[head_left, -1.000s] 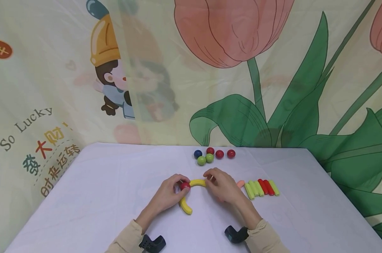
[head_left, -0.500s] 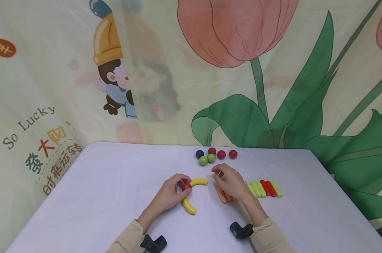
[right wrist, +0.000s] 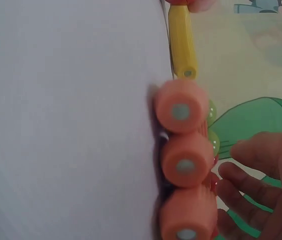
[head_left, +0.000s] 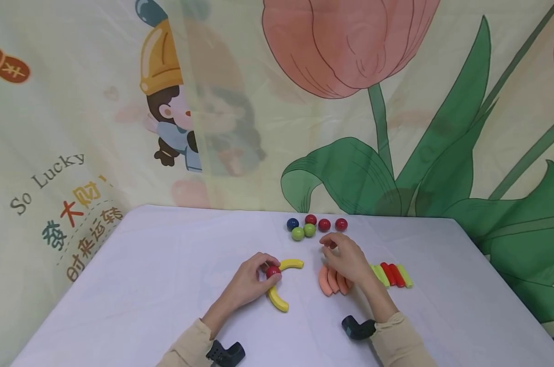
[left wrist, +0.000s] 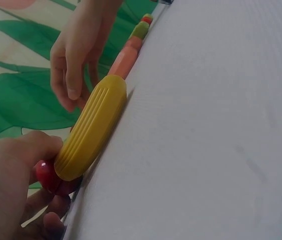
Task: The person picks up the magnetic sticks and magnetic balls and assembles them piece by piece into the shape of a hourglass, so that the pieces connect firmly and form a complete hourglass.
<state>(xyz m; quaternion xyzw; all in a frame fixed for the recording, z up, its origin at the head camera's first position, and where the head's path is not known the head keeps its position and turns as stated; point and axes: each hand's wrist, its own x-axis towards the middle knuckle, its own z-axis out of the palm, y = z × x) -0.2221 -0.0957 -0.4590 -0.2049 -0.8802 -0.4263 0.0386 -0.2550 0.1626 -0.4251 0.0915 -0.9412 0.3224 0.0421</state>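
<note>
My left hand (head_left: 246, 279) pinches a red ball (head_left: 273, 271) between thumb and fingers, low over the white table. Two curved yellow toy rods meet this ball: an upper rod (head_left: 292, 264) pointing right and a lower rod (head_left: 279, 302) bending toward me. In the left wrist view a ribbed yellow rod (left wrist: 93, 127) hides part of the ball. My right hand (head_left: 349, 260) hovers with loosely bent fingers and holds nothing. Beneath it several curved orange rods (head_left: 325, 281) lie side by side; grey discs show in their ends in the right wrist view.
Toward the back lie a blue ball (head_left: 293, 224), two green balls (head_left: 297, 234) and several red balls (head_left: 324, 225). Right of the orange rods, straight green rods (head_left: 404, 276) and red rods (head_left: 388, 273) form a row. A printed cloth (head_left: 240, 102) hangs behind the table (head_left: 167, 265).
My right hand has drawn away from the upper yellow rod, moving right and toward the back, uncovering the orange rods. My left hand keeps hold of the red ball. The head view shifts slightly.
</note>
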